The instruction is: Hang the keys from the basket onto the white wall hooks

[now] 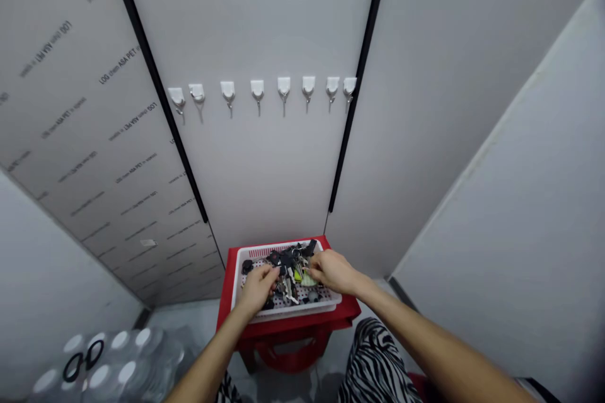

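My left hand (259, 286) is over the left part of a white plastic basket (239, 296), thumb and fingers pinched at a bunch of silver keys (288, 289). From the right side my right hand (333, 269) reaches in, its fingers closed together beside a yellow-green item (299, 275) and a pale green one (308, 279). What sits between the right fingertips is too small to make out. Black key fobs (286, 258) and more keys lie jumbled around both hands on the basket's perforated bottom.
The basket stands on a red-covered stool (225, 302) against a pale panel wall (269, 176). Several white adhesive hooks (283, 87) line the wall above. Clear bottles with white caps (127, 371) and black-handled scissors (84, 360) are at lower left. Zebra-patterned knees (378, 365) are close below.
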A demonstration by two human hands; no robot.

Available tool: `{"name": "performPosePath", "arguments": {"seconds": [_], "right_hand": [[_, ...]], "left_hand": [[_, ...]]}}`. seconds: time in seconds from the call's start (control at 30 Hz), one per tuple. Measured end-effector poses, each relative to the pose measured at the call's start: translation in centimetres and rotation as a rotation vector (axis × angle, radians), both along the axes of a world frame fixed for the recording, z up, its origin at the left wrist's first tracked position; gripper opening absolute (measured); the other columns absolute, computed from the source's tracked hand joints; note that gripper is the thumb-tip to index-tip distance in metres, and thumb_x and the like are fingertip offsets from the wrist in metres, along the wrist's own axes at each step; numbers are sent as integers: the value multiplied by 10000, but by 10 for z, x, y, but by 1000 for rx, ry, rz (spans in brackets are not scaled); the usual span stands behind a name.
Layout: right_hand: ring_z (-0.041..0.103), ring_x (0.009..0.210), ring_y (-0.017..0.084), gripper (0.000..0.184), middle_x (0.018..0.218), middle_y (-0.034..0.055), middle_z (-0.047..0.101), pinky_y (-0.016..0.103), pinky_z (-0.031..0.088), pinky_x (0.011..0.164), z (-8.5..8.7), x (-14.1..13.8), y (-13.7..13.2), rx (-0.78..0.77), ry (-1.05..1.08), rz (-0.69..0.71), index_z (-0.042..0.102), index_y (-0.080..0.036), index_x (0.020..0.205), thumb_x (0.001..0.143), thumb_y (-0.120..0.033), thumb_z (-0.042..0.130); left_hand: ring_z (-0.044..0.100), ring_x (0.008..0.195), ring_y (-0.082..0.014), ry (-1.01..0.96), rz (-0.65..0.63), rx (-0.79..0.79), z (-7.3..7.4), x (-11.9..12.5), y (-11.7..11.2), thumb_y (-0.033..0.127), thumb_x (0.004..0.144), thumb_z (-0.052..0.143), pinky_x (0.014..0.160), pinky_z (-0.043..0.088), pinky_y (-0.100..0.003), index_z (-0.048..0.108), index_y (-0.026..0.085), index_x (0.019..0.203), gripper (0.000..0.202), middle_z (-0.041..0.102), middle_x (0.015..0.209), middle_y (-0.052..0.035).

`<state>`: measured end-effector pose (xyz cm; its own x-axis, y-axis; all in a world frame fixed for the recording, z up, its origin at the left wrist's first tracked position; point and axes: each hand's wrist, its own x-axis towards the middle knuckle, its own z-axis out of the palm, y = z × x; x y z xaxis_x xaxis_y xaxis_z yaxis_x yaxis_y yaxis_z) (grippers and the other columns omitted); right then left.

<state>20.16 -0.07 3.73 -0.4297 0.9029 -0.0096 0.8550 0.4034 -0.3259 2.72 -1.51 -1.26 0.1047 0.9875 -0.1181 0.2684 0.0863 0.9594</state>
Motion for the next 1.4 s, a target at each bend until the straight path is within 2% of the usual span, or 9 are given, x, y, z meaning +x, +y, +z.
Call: {"name": "performPosePath", "arguments": {"seconds": [0.17,0.27,0.5,0.63,0.73,0.93,1.17,1.3,1.4], "right_hand": [[318,422,48,208,430,-35,401,174,218,414,27,-2,7,-41,364,-36,458,-131,479,641,-209,355],[310,409,42,188,423,-49,370,168,218,401,39,-5,12,-144,574,-55,421,-136,489,640,-220,346],[285,358,25,195,397,-68,346,156,234,364,59,-29,14,-377,1018,-133,367,-142,465,619,-257,400],[368,379,41,187,418,-53,405,163,304,368,64,-45,17,-488,1190,-201,406,-140,505,623,-285,406],[404,403,47,182,421,-53,414,182,359,406,63,-53,22,-540,1324,-218,411,-140,514,619,-288,428],[400,393,38,183,426,-51,418,174,368,393,53,-51,31,-578,1426,-292,418,-137,534,643,-282,441],[393,372,23,181,449,-40,431,154,359,364,35,-54,30,-655,1380,-323,424,-126,526,669,-237,441],[395,363,20,194,421,-42,427,144,355,367,27,-62,31,-666,1398,-400,427,-124,531,694,-228,412],[396,357,19,194,416,-43,429,140,346,361,25,-63,34,-677,1420,-429,431,-125,538,700,-230,406]], "left_hand": [[400,462,-84,76,15,135,3,2,-1,321,588,449,465,303,-198,458,155,512,183,423,459,40],[469,614,-116,-54,53,186,10,6,-3,297,571,484,578,345,-215,522,155,673,178,523,619,5],[477,854,-166,-560,64,-8,32,6,-2,418,614,430,672,373,-264,460,191,947,404,525,958,-40],[506,800,-151,-656,66,-124,36,5,-3,501,624,350,649,380,-262,479,197,929,449,533,940,-49],[527,698,-135,-630,22,-125,35,8,-6,504,603,382,600,380,-244,501,196,890,437,569,827,-43],[470,507,-74,-563,60,-27,41,1,-4,307,490,591,506,340,-187,511,147,751,316,541,589,19],[464,502,-64,-571,132,-24,56,-18,12,282,535,543,480,338,-181,447,155,786,297,525,625,9],[496,594,-96,-297,367,-20,39,-23,22,197,550,518,547,369,-220,389,158,908,382,516,754,-33],[462,821,-154,103,413,175,27,-23,20,113,522,510,697,346,-260,425,143,899,387,467,920,-83]]}}
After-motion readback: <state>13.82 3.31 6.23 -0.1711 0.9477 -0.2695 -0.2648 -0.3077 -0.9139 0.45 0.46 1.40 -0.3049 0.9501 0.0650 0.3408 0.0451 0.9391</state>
